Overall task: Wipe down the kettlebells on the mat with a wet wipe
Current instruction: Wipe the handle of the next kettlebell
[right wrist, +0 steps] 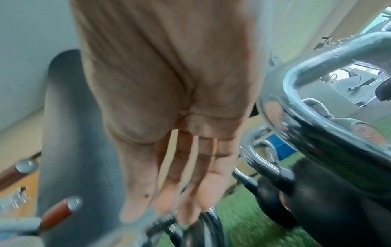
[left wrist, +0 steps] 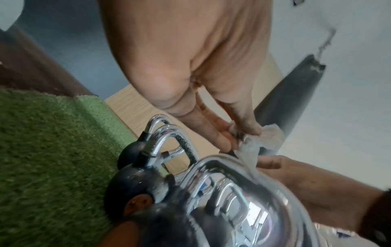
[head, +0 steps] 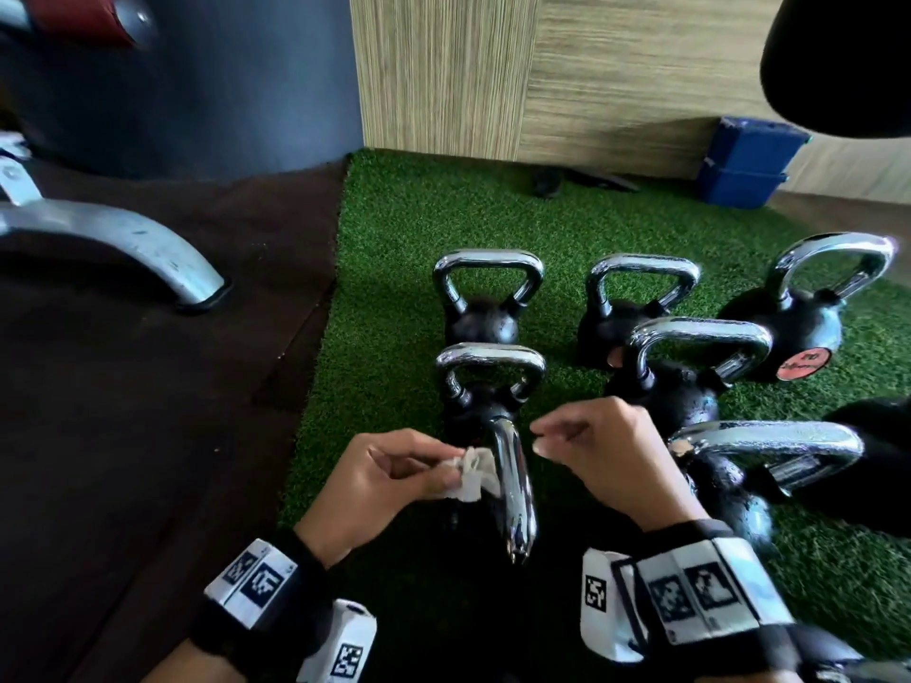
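Wrist bands nearest. Left hand (head: 394,468) pinching the wet wipe (head: 472,473) against the chrome handle (head: 512,490), probably for rubbing; right hand (head: 599,451) just beside, loosely curled, holding nothing. Other kettlebells (head: 485,298) beyond the fingertips, on the green mat (head: 394,229).

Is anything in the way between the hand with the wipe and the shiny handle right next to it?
Nothing visible. The left hand pinches the wet wipe right against the nearest kettlebell's chrome handle. The right hand hovers on the handle's other side, holding nothing.

Black kettlebells (head: 483,327), chrome handles; green mat (head: 394,239); white wipe (head: 471,473); blue box (head: 749,165); label (head: 803,363) seemingly red.
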`<state>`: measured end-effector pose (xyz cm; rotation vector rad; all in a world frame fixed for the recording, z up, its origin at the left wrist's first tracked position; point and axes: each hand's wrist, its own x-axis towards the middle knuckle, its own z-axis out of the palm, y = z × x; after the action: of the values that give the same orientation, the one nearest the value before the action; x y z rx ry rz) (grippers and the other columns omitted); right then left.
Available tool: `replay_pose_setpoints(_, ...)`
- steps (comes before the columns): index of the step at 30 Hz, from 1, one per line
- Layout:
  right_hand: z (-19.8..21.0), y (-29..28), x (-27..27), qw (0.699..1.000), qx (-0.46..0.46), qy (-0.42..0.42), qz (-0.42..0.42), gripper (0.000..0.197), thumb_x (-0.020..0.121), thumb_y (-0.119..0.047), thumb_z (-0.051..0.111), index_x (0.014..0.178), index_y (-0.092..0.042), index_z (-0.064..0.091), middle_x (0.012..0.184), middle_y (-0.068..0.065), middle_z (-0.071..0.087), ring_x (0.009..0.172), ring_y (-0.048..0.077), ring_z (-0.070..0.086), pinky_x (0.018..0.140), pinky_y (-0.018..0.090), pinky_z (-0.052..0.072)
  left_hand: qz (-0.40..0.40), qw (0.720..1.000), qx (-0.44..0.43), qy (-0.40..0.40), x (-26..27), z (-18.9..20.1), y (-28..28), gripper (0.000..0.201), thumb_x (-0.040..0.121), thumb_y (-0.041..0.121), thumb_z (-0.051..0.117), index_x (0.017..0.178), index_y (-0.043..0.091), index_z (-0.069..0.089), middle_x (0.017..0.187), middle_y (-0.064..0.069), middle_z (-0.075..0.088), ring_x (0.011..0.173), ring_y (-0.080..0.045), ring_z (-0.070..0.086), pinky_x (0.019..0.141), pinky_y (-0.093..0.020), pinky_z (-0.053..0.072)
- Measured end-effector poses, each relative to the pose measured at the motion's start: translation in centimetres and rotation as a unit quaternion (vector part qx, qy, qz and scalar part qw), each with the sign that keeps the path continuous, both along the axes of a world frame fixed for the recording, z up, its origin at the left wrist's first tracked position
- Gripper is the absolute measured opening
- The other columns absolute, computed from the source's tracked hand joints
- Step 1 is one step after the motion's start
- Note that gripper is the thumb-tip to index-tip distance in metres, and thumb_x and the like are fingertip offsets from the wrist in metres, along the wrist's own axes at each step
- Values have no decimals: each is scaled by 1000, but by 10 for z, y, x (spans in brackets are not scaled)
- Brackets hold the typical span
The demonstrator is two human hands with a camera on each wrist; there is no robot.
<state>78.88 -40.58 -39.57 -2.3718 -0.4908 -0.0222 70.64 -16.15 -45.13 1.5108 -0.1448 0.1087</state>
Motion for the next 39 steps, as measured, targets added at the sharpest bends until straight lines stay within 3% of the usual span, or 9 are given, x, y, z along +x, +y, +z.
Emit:
replay_pose_setpoints(5,42,18,-20,984,95,19,152,26,70,-35,87,93,-42,79,83,-24,75,70,-5,69,67,8,51,44,998,-44,-10,6,23,-8,34,69,33,91,98,18,81,95,-6,79,81,-19,76,73,-28,61)
replay_pose_setpoints(11,37,27,-20,969,203,51,131,33,67,-38,87,98,-32,80,88,-15,78,80,5,75,78,30,62,73,994,-81,-29,10,34,-21,19,70,10,83,82,22,75,88,-8,78,79,-18,76,70,-25,59)
replay_pose_setpoints(16,26,25,-14,961,234,92,113,29,67,-27,91,94,-25,80,88,-6,79,83,15,76,83,43,62,1,996,-92,-22,7,36,-20,19,89,6,72,100,22,68,104,-18,77,95,-22,74,85,-32,59)
replay_pose_setpoints(21,21,16,-10,966,208,117,102,20,65,-22,90,79,-18,76,84,-3,79,78,18,76,81,47,61,-83,995,25,-52,3,32,-26,38,92,-13,58,117,16,57,122,-10,72,120,-24,66,96,-29,53)
replay_pose_setpoints(24,14,8,-4,968,221,101,63,22,60,-27,89,75,-17,76,78,-1,78,71,16,73,71,39,58,-37,989,131,-54,2,28,-29,55,88,-12,50,124,29,55,132,5,65,128,-11,59,99,-31,53)
replay_pose_setpoints(28,-6,0,5,978,189,78,-39,16,60,-25,87,71,-26,75,76,-8,77,72,14,74,68,29,58,-114,926,359,36,4,-3,-16,111,76,28,78,157,45,4,164,25,11,149,8,14,122,-32,26)
replay_pose_setpoints(32,-27,0,11,978,165,108,-69,19,61,-16,89,67,-26,74,71,-10,76,66,7,70,63,21,54,-197,861,463,72,6,-46,-37,156,61,71,81,145,27,-43,157,13,-42,149,-13,-31,127,-40,-4)
replay_pose_setpoints(36,-43,6,18,969,178,152,-75,19,63,-4,88,65,-17,75,71,-2,77,72,16,72,74,36,59,-25,882,470,0,5,-70,-70,148,69,85,63,150,10,-35,166,-1,-2,153,-22,3,127,-37,7)
replay_pose_setpoints(39,-52,13,20,964,194,168,-67,18,64,-5,89,67,-18,76,68,0,76,66,14,71,65,27,57,12,907,420,-38,9,-71,-68,128,79,68,65,157,10,-17,161,1,18,149,-11,17,125,-29,15)
